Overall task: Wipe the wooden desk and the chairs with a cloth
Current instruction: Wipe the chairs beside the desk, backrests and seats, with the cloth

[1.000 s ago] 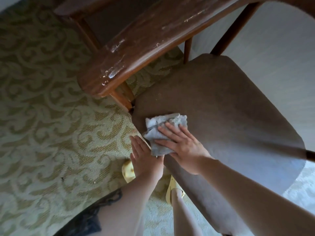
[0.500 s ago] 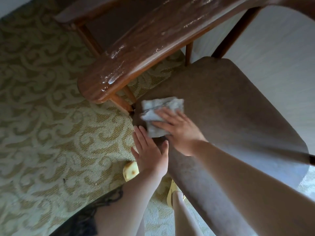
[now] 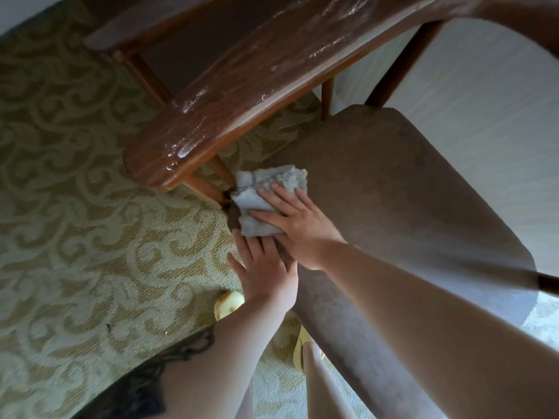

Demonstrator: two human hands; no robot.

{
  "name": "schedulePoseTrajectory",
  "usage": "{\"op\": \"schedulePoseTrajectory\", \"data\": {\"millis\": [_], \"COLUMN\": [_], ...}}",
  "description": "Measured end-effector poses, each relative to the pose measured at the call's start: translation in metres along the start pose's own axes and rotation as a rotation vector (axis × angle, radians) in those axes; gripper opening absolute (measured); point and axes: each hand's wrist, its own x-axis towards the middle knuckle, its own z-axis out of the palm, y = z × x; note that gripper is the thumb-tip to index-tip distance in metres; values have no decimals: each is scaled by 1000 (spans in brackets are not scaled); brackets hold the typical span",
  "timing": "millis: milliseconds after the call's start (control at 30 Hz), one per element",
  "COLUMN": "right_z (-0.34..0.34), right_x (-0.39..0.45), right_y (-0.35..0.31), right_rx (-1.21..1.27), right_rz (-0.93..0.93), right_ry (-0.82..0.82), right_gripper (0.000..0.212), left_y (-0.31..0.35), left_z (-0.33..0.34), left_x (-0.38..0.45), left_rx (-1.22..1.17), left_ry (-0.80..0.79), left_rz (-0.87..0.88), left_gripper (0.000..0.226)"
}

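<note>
A folded grey cloth [image 3: 266, 189] lies on the left corner of the brown padded chair seat [image 3: 393, 201]. My right hand [image 3: 299, 222] presses flat on the cloth, fingers straight and spread. My left hand [image 3: 266, 273] sits just below it at the seat's left edge, fingers straight, touching the edge beside the cloth. The chair's curved wooden backrest [image 3: 242, 95] arches above the seat, its varnish worn and shiny.
A green and cream patterned carpet [image 3: 90, 207] covers the floor at left. My feet in yellow slippers [image 3: 228, 302] stand beside the seat. A second wooden chair [image 3: 145, 28] stands behind at the top left. A pale wall [image 3: 484, 101] is at right.
My right hand has slid the cloth up the seat towards its back left corner. My left hand followed along the seat's edge.
</note>
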Motion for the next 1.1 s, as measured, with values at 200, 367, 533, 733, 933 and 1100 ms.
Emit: {"op": "schedulePoseTrajectory", "data": {"millis": [200, 367, 533, 733, 933, 1100], "right_z": [10, -23, -16, 31, 43, 43], "right_x": [-121, -26, -22, -198, -240, -183], "right_y": [98, 78, 48, 94, 55, 33], "right_rx": [52, 273, 140, 104, 445, 233], "right_rz": [913, 1312, 403, 741, 1823, 863], "right_ry": [407, 401, 79, 288, 604, 328], "right_gripper": [67, 58, 52, 51, 62, 57], "left_y": [2, 19, 33, 58, 94, 110], "left_z": [3, 6, 3, 23, 42, 45], "left_x": [4, 9, 11, -2, -9, -9], "left_rx": [24, 11, 140, 257, 347, 402], "left_ry": [148, 115, 119, 12, -1, 57], "left_rz": [248, 165, 334, 768, 825, 811], "left_gripper": [68, 74, 68, 67, 67, 72]}}
